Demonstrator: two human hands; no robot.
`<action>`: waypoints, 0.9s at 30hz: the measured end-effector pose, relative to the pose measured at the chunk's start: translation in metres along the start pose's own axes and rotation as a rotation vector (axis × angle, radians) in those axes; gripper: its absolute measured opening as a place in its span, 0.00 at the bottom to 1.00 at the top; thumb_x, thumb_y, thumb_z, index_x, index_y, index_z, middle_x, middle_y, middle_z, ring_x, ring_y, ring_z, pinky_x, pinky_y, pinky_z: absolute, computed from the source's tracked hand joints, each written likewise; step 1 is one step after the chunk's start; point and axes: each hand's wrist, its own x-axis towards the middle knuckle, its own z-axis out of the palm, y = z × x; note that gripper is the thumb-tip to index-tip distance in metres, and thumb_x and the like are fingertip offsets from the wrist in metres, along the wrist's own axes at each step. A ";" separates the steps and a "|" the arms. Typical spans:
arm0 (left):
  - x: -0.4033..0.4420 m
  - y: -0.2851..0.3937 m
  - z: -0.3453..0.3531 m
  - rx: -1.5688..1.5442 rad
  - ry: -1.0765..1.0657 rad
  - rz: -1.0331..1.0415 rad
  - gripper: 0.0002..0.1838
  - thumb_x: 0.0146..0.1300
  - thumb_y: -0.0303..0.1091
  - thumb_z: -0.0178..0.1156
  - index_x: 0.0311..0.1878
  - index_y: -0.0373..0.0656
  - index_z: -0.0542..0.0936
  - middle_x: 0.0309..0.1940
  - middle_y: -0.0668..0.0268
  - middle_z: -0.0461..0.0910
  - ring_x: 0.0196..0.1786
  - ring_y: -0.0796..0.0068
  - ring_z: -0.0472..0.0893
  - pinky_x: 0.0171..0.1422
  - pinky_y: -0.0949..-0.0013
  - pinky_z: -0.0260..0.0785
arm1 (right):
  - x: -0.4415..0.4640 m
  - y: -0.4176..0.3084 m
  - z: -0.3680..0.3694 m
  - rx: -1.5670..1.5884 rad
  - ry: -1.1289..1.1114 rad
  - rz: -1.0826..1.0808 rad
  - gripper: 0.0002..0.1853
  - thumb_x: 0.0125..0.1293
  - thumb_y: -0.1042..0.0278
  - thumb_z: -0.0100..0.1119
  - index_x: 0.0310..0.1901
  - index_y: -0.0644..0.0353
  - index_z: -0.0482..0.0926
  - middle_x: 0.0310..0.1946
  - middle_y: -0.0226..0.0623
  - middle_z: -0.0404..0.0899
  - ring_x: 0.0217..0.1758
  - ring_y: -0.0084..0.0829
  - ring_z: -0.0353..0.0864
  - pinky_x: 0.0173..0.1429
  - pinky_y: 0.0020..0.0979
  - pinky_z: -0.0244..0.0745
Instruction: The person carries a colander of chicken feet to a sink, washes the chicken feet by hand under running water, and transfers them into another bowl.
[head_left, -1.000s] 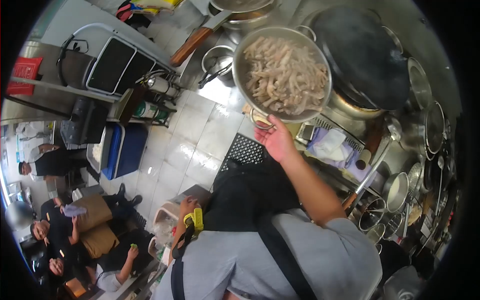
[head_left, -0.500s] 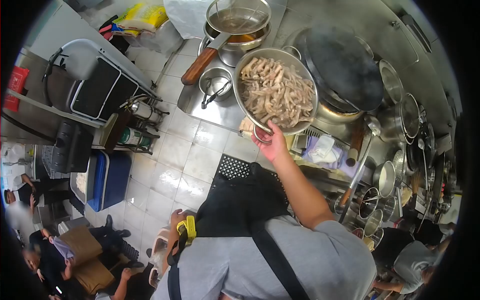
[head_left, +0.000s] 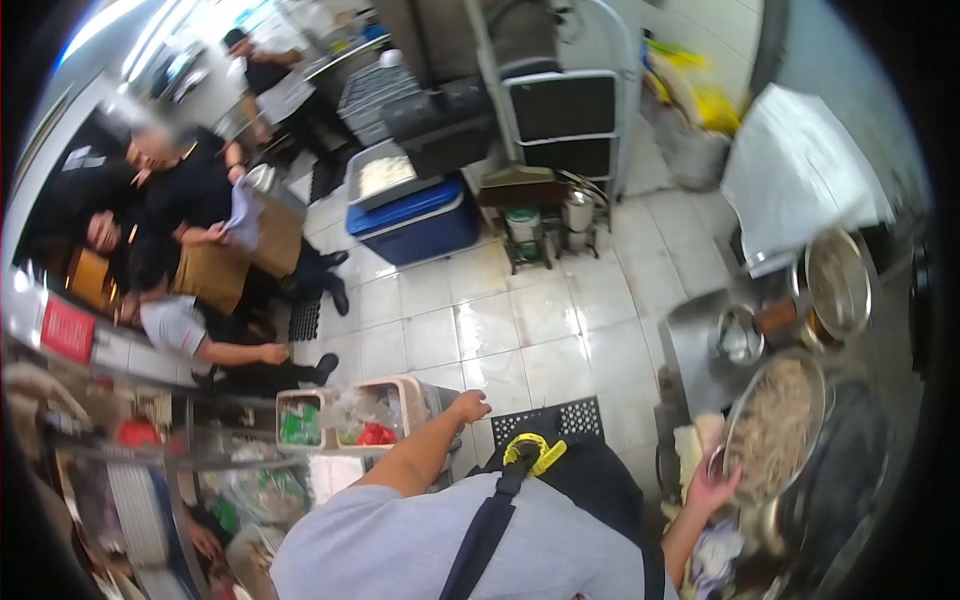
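At the right, my right hand [head_left: 712,484] is closed on the loop handle of a wide metal basin [head_left: 824,393]. Pale chicken feet [head_left: 775,430] fill the basin, which is beside a dark wok [head_left: 852,450] on the stove side. My left hand [head_left: 467,404] reaches out over the floor near the bins, its fingers loosely bent and nothing visible in it. Beyond the basin are a strainer [head_left: 840,282] with a wooden handle and a small metal pot [head_left: 741,338] on the steel counter [head_left: 690,350].
Beige bins [head_left: 408,400] with plastic bags stand left of my left arm. A blue cooler [head_left: 412,225] bears a tray of white food. Several people stand at the left, one holding a cloth [head_left: 243,213] beside brown paper bags [head_left: 275,235]. A perforated black mat [head_left: 560,416] lies before me.
The view has swung left, so the basin and stove now appear at the far right. My left arm has stretched out from my side. My right hand keeps its hold on the basin.
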 end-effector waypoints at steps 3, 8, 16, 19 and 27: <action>-0.021 -0.015 0.005 0.057 0.041 0.004 0.29 0.53 0.41 0.61 0.55 0.30 0.78 0.42 0.45 0.83 0.32 0.56 0.85 0.36 0.59 0.79 | 0.002 -0.002 0.000 0.005 0.030 -0.048 0.21 0.65 0.63 0.63 0.54 0.66 0.73 0.50 0.46 0.78 0.55 0.43 0.78 0.63 0.47 0.77; -0.046 -0.028 0.010 0.043 0.050 -0.103 0.27 0.53 0.39 0.59 0.54 0.30 0.78 0.42 0.45 0.83 0.30 0.55 0.85 0.33 0.58 0.79 | 0.018 -0.021 -0.014 -0.172 -0.170 0.016 0.16 0.66 0.67 0.58 0.49 0.71 0.75 0.46 0.48 0.79 0.49 0.39 0.81 0.61 0.45 0.79; -0.067 -0.027 0.049 0.031 0.109 -0.083 0.27 0.53 0.40 0.59 0.55 0.35 0.79 0.44 0.47 0.83 0.34 0.55 0.86 0.35 0.58 0.80 | 0.021 -0.043 -0.026 -0.170 -0.135 -0.014 0.20 0.66 0.67 0.59 0.54 0.72 0.73 0.50 0.48 0.79 0.55 0.42 0.80 0.60 0.41 0.80; -0.059 -0.033 0.062 0.091 0.162 -0.062 0.26 0.54 0.42 0.60 0.53 0.35 0.79 0.44 0.48 0.83 0.38 0.55 0.86 0.36 0.58 0.80 | 0.031 -0.027 -0.010 -0.228 -0.246 0.100 0.25 0.63 0.63 0.62 0.57 0.70 0.73 0.53 0.49 0.79 0.54 0.43 0.80 0.56 0.38 0.81; -0.039 0.136 0.095 -0.416 -0.238 0.231 0.31 0.62 0.41 0.65 0.65 0.35 0.71 0.42 0.56 0.84 0.38 0.72 0.82 0.40 0.69 0.76 | -0.016 0.003 0.003 -0.279 -0.305 0.368 0.11 0.68 0.59 0.60 0.41 0.58 0.80 0.49 0.46 0.80 0.51 0.39 0.79 0.59 0.42 0.76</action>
